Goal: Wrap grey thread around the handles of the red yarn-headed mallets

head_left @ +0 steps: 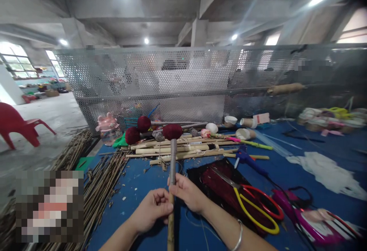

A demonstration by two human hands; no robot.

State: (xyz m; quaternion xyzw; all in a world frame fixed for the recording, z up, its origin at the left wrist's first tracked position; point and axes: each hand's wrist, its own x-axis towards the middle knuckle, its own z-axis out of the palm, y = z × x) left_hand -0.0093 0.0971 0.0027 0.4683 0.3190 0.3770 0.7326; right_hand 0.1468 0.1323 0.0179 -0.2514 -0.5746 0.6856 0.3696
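Observation:
Upright in front of me is a stick (171, 220) with a dark red, rounded fuzzy head (172, 131). Its upper stem is grey and looks wrapped, while the lower part is bare and brownish. My left hand (153, 209) pinches the bare part from the left, fingers curled. A little higher, at the lower end of the grey part, my right hand (187, 193) grips the stem between thumb and fingers. Two similar dark red heads, one of them a ball (132, 136), lie behind on the table beside several pale sticks (160, 150).
Scissors (243, 201) with red and yellow handles lie on dark red cloth (215, 182) at right, near a blue glue gun (246, 158). Thin brown twigs (106, 182) are heaped at left. A perforated metal panel (120, 75) stands behind the blue table (129, 197). White material (327, 170) lies far right.

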